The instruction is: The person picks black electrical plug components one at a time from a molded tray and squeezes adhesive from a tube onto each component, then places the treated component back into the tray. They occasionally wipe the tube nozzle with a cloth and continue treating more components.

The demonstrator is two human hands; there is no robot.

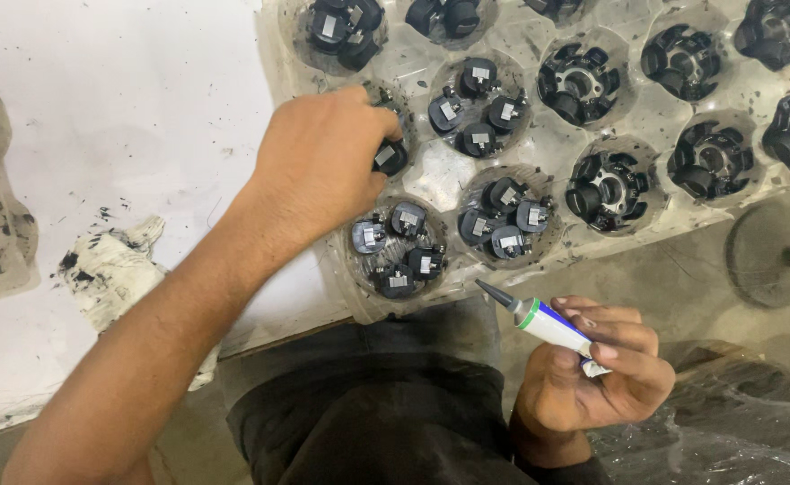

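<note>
My left hand (pixel 323 162) reaches over the near-left part of a clear plastic tray (pixel 431 171) and pinches a small black part (pixel 390 157) in one of its round pockets. The pockets hold groups of small black parts with grey tops (pixel 399 247), and further right assembled black ring pieces (pixel 606 189). My right hand (pixel 592 364) is low at the right, below the tray edge, shut on a small glue tube (pixel 543 321) with a grey nozzle pointing up-left toward the tray.
The tray lies on a white, smudged table (pixel 126 117). A dirty crumpled cloth (pixel 112 265) sits at the left. A round grey disc on a rod (pixel 772 256) stands at the right. Dark plastic sheeting (pixel 736 422) lies below.
</note>
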